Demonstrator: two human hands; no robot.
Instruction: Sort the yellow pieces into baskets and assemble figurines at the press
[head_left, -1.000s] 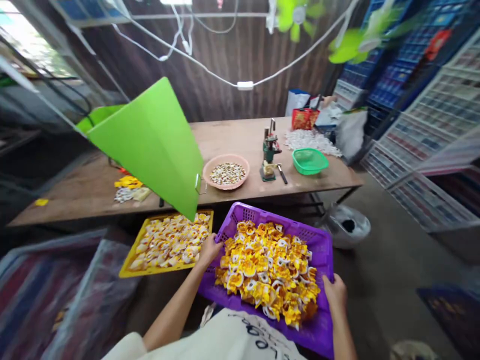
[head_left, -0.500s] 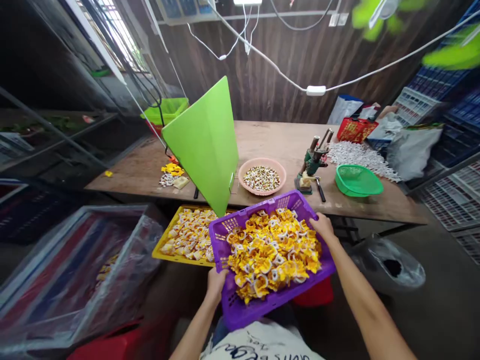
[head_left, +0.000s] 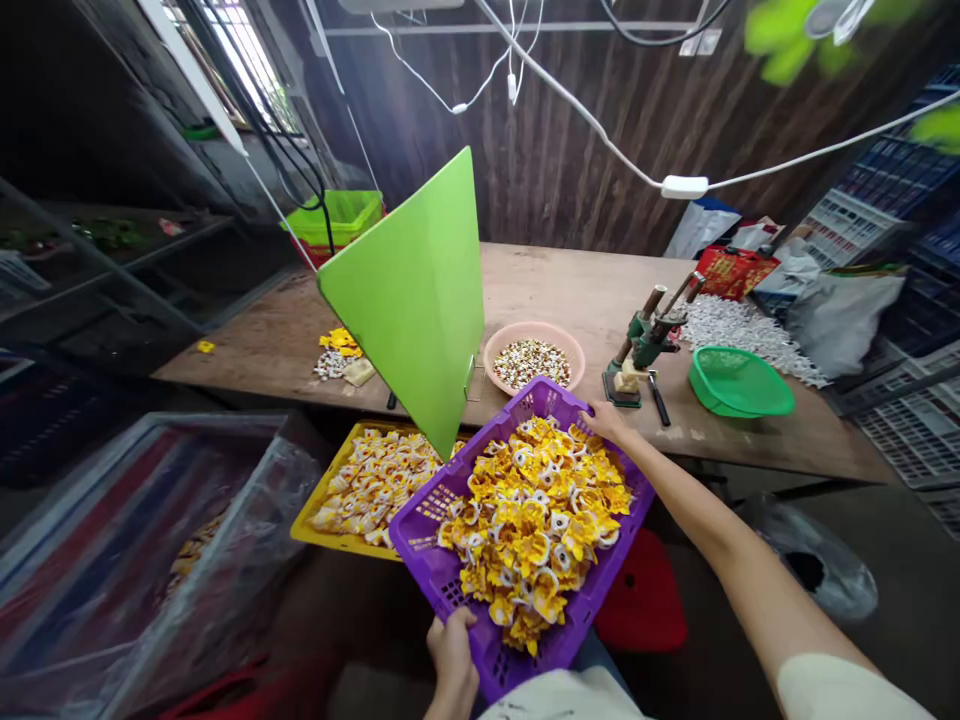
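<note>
Between my two hands I hold a purple plastic basket (head_left: 420,535), tilted in front of my body. It is heaped with small yellow and white plastic pieces (head_left: 536,530). My left hand (head_left: 453,650) grips the near left side, thumb over the rim. My right hand (head_left: 609,422) is closed on the far right rim. Beyond the basket's left edge, partly hidden by it, is a yellow tray (head_left: 307,528) full of similar pale and yellow pieces. A green board (head_left: 420,290) stands upright just past them at the table edge.
On the wooden table (head_left: 540,275) are a pink bowl (head_left: 574,345) of small beads, a green hand press (head_left: 645,345), a hammer (head_left: 660,400), a green basket (head_left: 739,385) and a white heap (head_left: 742,330). A plastic-lined bin (head_left: 150,570) stands left; a red stool (head_left: 641,595) is below.
The purple basket has turned and shifted left and nearer to me. My left hand has moved lower along its side, my right hand leftward. The whole view has shifted slightly.
</note>
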